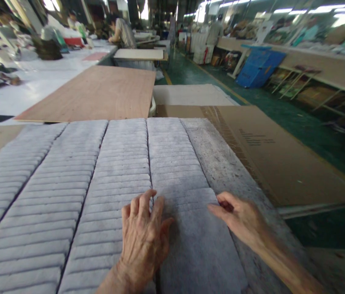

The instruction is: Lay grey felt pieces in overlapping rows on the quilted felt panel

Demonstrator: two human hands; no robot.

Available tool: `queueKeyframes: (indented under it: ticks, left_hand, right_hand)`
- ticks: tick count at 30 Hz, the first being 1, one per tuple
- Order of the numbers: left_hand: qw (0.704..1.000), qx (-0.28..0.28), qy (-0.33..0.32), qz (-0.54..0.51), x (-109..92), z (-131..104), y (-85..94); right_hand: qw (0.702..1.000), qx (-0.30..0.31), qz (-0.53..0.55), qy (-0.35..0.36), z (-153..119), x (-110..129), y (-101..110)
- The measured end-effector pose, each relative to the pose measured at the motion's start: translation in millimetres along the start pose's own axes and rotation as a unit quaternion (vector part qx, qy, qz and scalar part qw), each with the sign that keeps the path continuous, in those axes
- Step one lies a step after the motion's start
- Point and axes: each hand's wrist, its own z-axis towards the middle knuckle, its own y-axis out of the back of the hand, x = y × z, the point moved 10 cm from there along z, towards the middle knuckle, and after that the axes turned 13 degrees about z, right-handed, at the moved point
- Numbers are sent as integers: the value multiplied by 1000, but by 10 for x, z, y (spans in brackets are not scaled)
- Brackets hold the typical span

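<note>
Overlapping rows of grey, felt-like fabric pieces [172,163] cover the board in front of me. On top of the rightmost row lies a longer grey fabric piece [200,249], its far edge slightly raised. My right hand [246,220] pinches the right edge of this piece near its far corner, between thumb and fingers. My left hand [144,237] lies palm down across the dark gap between two rows, its fingers bent and apart. The thumb and index finger are by the left edge of the longer piece. Whatever is under the left palm is hidden.
A grey, speckled board [215,155] runs along the right of the rows. Further right lies a flat cardboard sheet [270,151]. Beyond the rows is a plywood sheet [105,92]. A blue box-shaped object [259,67] stands across the aisle. Another person [125,32] leans over a far table.
</note>
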Motion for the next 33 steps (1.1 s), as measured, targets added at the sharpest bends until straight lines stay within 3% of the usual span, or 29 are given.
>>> queueKeyframes:
  ticks: [4,7,9,11,16,19,22,29,33]
  left_hand:
    - [999,1,-34,-11,-77,-20,5]
    - [999,6,-49,-16,-103,-31,-11]
    - [999,16,-46,-16,-93,-28,-31]
    - [998,39,-37,-17,-74,-7,-68]
    - [991,133,1,-16,-15,105,-195]
    - [987,160,15,-9,8,165,-218]
    - [986,164,40,2,63,163,-215]
    - [980,181,87,8,184,-27,-216]
    - [978,190,91,-1,203,-51,-238]
  right_hand:
    - [998,-49,-14,24,-102,-51,9]
    - [974,-140,-60,167,-227,214,121]
    - [949,-139,-83,269,-307,418,89]
    - [944,-94,-90,303,-288,499,19]
    - [977,9,-74,198,-20,373,-57]
    - [980,32,-72,184,50,382,-81]
    - [976,18,-94,193,51,430,-77]
    - [999,-13,-10,-31,-84,-34,19]
    - [999,-16,-8,-38,-228,-154,-11]
